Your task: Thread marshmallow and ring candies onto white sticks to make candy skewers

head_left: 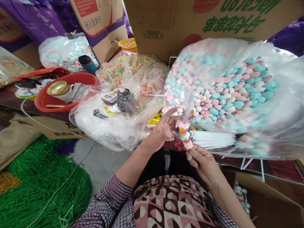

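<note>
My right hand [201,161] pinches the lower end of a marshmallow skewer [184,136], stacked in pink, white and blue. A clear wrapper [189,114] with colourful print covers its upper part. Close by on the left is my left hand [162,131], its fingers apart and slightly bent beside the wrapper; whether a fingertip touches it I cannot tell. Behind my hands lies a large clear bag of pink, blue and white marshmallows [234,91]. A bundle of white sticks [212,139] lies just right of the skewer, and small red candy rings [180,145] lie below it.
Left of centre are a clear bag of colourful candy rings [128,68] and gold twist ties [155,118]. Farther left stand a red basin [40,101] and a dark bottle [87,64]. Cardboard boxes [154,19] rise behind. An open carton [273,202] sits low right; green strands [47,183] heap low left.
</note>
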Tool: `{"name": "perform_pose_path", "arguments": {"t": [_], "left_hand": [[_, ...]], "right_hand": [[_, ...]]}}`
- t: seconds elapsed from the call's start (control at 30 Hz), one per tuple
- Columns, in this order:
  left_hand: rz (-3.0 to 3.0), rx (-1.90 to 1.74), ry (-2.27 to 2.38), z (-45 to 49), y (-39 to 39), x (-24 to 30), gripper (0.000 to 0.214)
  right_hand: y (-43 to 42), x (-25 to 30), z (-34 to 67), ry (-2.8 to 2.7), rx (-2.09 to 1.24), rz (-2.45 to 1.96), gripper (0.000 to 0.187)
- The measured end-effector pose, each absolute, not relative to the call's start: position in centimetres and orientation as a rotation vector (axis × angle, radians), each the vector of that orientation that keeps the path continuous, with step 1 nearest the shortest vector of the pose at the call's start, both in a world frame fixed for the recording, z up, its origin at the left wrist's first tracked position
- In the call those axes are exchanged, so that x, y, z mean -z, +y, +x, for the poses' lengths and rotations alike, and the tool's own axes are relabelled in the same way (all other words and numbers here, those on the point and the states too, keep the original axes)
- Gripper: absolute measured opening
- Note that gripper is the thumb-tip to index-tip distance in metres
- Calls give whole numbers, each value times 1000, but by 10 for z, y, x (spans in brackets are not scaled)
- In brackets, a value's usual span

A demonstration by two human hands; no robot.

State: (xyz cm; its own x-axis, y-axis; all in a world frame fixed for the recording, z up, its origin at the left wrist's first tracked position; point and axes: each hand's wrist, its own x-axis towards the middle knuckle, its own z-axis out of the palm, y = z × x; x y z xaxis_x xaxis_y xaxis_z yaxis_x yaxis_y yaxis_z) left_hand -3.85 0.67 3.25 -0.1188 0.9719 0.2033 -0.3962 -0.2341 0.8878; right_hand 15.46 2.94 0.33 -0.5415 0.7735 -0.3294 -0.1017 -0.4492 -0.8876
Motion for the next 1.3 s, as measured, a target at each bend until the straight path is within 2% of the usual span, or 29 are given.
{"name": "perform_pose_path", "arguments": {"t": [0.13, 0.27, 0.43, 0.63, 0.83, 0.97, 1.03, 1.17, 1.3], "left_hand": [[870, -1638, 843, -35, 11, -30, 60], [679, -1654, 872, -28, 11, -30, 58], [559, -1763, 825, -19, 7, -27, 40], [524, -1771, 775, -9, -1, -20, 33], [649, -1709, 806, -17, -10, -23, 39], [738, -1664, 688, -40, -12, -38, 74], [725, -1667, 652, -48, -9, -46, 79], [671, -1715, 691, -39, -3, -50, 44], [606, -1764, 737, -17, -3, -39, 34]], "right_hand": [[26, -2, 148, -1149, -2068, -1007, 30], [24, 3, 144, -1155, -2068, -996, 34], [15, 4, 136, -1104, -1956, -1057, 27], [7, 4, 129, -1148, -1923, -1035, 28], [15, 3, 128, -1206, -1897, -945, 27], [18, -1, 129, -1266, -1875, -937, 27], [19, -1, 129, -1290, -1887, -936, 27], [17, 0, 128, -1307, -1907, -932, 33], [12, -3, 120, -1248, -1926, -969, 34]]}}
